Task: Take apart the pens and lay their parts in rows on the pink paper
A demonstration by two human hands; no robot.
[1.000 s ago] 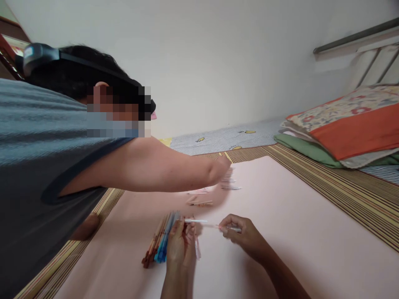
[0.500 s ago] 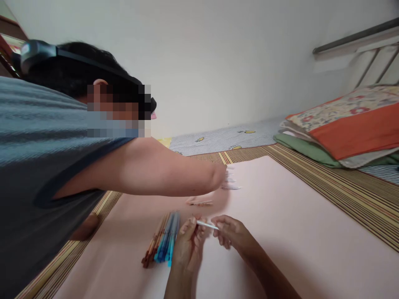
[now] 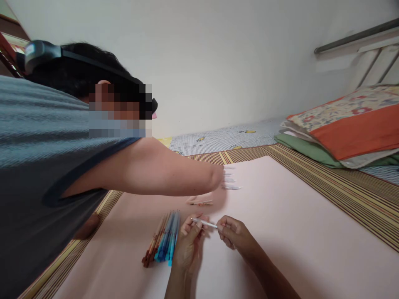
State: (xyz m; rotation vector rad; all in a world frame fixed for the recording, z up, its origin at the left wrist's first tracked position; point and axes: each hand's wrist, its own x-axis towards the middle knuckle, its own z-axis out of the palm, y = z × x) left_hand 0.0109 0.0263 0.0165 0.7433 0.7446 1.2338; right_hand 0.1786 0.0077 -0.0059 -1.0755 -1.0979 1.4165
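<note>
Above the near part of the pale sheet (image 3: 289, 236), the left hand (image 3: 186, 246) holds a slim white tube (image 3: 204, 223) between thumb and bent fingers, the tube lying at a slant. The right hand (image 3: 233, 232) grips the tube's other end, thumb and forefinger pinched together and the remaining fingers curled toward the palm. On the sheet's left part lie brown and blue pens (image 3: 166, 240), side by side; any print on them or on the tube is too small to read. Farther up the sheet rest a few pale sticks (image 3: 204, 203), then a row of slim pieces (image 3: 232, 188) near its far edge. Left of the sheet, a person (image 3: 43, 133) stretches an arm (image 3: 168, 172) across it, the hand hidden; the headset (image 3: 43, 56) has a pale patch, illegible. Past the sheet come a striped mat (image 3: 311, 170), a checked cloth (image 3: 218, 140) and a wall (image 3: 233, 62); to its right, folded bedding (image 3: 358, 133).
</note>
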